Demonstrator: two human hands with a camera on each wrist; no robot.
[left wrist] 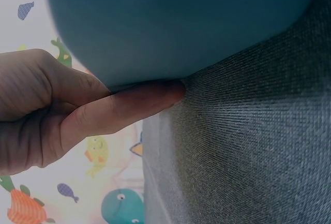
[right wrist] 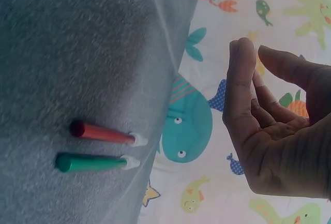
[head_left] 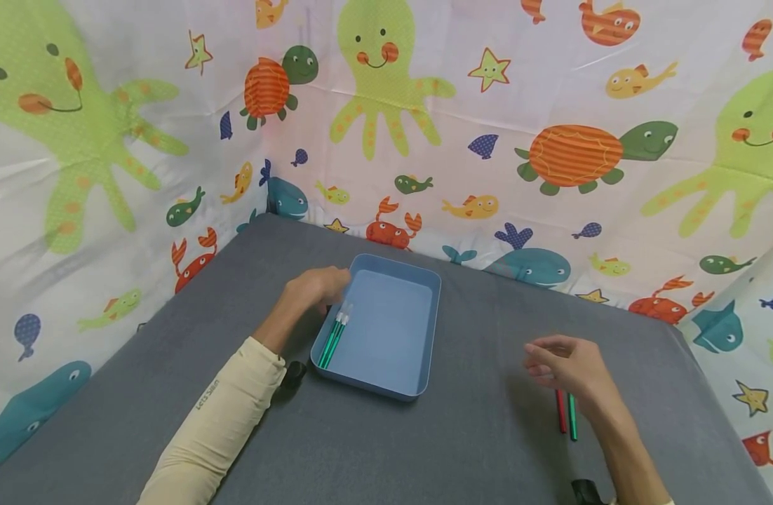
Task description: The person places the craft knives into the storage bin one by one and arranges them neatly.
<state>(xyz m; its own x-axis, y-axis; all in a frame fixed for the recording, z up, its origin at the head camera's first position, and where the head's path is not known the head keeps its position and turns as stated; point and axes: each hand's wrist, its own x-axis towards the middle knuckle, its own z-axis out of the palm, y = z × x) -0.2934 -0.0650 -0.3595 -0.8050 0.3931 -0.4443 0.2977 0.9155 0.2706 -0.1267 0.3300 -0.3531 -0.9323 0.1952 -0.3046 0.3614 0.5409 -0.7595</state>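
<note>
My left hand [head_left: 318,286] holds the left side wall of a shallow blue tray [head_left: 424,330]. In the left wrist view its fingers [left wrist: 119,110] lie along the tray's underside edge, with the thumb [left wrist: 83,85] against the wall. Inside the tray, slim green pens [head_left: 333,341] with whitish ends lie side by side along the left wall. My right hand [head_left: 566,361] hovers over the table at the right, fingers bent loosely and nothing between them. Below it lie a red pen [right wrist: 106,132] and a green pen [right wrist: 93,163], side by side, each with a white end.
A dark grey cloth [head_left: 487,435] covers the table. Around its back and sides hangs a white curtain [head_left: 449,189] printed with sea animals. The tray stands near the middle, towards the back, and the loose pens lie well to its right.
</note>
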